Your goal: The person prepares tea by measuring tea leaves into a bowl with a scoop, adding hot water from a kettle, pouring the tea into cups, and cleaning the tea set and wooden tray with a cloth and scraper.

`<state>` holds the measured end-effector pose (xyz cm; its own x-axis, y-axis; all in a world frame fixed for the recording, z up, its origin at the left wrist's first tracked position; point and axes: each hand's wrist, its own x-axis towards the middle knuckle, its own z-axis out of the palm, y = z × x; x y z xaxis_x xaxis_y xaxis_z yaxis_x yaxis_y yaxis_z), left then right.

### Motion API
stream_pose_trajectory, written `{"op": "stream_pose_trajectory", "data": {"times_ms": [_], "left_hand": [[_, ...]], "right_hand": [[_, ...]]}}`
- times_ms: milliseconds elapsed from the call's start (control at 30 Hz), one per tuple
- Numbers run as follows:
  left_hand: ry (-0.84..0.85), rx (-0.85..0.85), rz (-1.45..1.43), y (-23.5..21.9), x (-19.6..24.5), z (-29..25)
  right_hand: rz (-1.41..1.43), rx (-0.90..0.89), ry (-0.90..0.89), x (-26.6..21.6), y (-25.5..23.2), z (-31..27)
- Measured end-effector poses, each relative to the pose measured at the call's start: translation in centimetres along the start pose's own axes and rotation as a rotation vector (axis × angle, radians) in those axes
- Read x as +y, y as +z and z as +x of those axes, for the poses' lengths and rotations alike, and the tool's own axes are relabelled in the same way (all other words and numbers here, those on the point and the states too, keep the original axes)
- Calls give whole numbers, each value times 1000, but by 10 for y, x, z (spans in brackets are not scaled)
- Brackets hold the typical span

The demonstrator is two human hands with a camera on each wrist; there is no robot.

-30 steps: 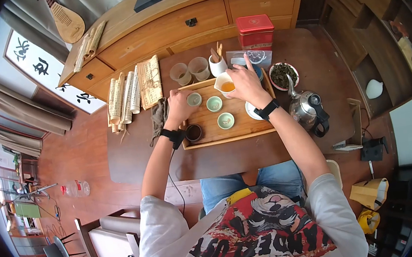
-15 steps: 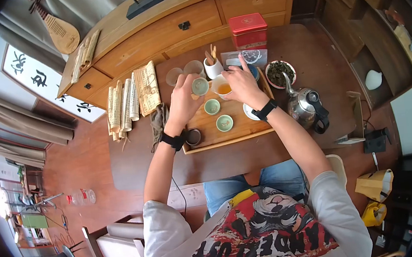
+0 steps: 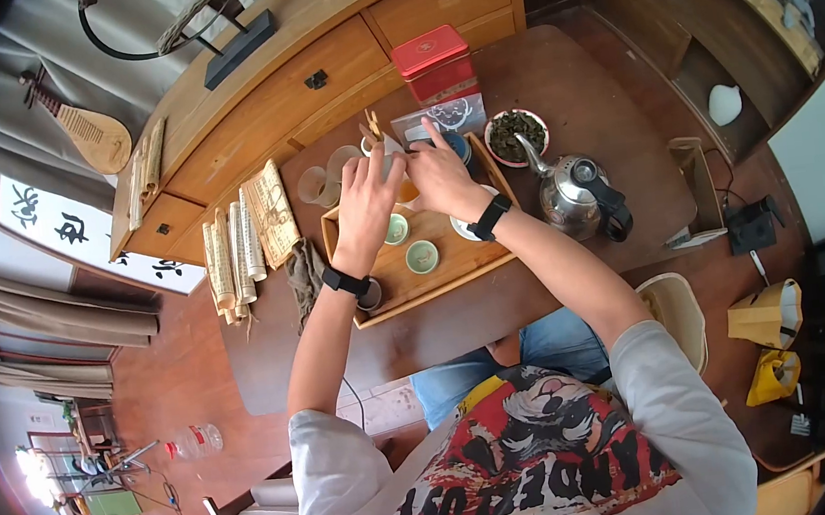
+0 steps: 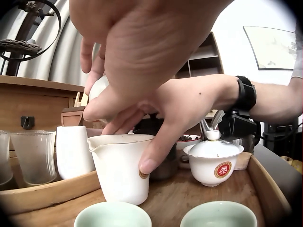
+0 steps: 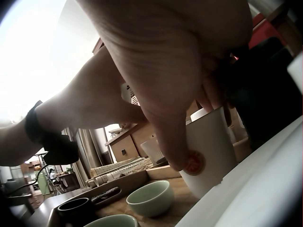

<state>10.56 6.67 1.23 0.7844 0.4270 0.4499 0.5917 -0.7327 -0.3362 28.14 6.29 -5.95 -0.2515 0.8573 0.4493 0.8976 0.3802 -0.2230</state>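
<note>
My left hand (image 3: 363,207) pinches a small pale green teacup (image 4: 98,94), raised close over a white spouted pitcher (image 4: 120,172). The cup is mostly hidden behind the fingers. My right hand (image 3: 444,176) grips the pitcher by its side, thumb low near the red round mark and fingers on the far side. Amber tea (image 3: 409,191) shows inside the pitcher in the head view. The pitcher stands upright on the wooden tray (image 3: 378,311). Two more green teacups, one nearer cup (image 3: 422,256) and one farther cup (image 3: 396,229), sit in front of it.
A white lidded bowl (image 4: 214,163) and a dark cup (image 3: 369,294) are on the tray. Right of it stand a steel kettle (image 3: 568,203) and a bowl of tea leaves (image 3: 517,136). Bamboo scrolls (image 3: 231,256) lie left; a red tin (image 3: 435,66) stands behind.
My left hand has lifted the teacup from the tray's left side and brought it rightward to the pitcher. The right hand keeps holding the pitcher. The head view has turned.
</note>
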Motion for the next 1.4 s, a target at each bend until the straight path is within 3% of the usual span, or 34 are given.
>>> {"op": "stream_pose_trajectory", "data": {"times_ms": [67, 133, 167, 233, 267, 367, 467, 700, 867, 1033, 1200, 1400], "left_hand": [[-12, 13, -22, 0, -1, -4], [-294, -21, -379, 3, -6, -16], [-295, -22, -375, 5, -9, -23], [-503, 69, -493, 12, -18, -42], [-505, 68, -491, 16, -23, -54], [-635, -89, -539, 29, -41, -91], [-662, -221, -630, 35, -50, -111], [-637, -301, -721, 41, -52, -121], [-664, -265, -711, 41, -50, -131], [-744, -260, -689, -2, -25, -140], [-598, -280, -559, -36, 15, -182], [-669, -272, -561, -35, 26, -197]], "right_hand": [[-2, 2, -1, 0, 0, 1], [-3, 3, -5, -1, -3, 1], [4, -9, -2, -1, -4, 0], [13, -20, 1, 0, -6, 1], [14, -17, -2, 0, -6, 1], [21, -24, -10, 0, -7, 0], [23, -38, -17, 2, -3, 0], [15, -64, -13, 1, -10, 0], [35, -49, -13, 3, -8, 0], [28, -54, -21, 4, -8, -1], [39, -94, -27, 3, -12, 0], [66, -43, -36, 4, -10, -2]]}}
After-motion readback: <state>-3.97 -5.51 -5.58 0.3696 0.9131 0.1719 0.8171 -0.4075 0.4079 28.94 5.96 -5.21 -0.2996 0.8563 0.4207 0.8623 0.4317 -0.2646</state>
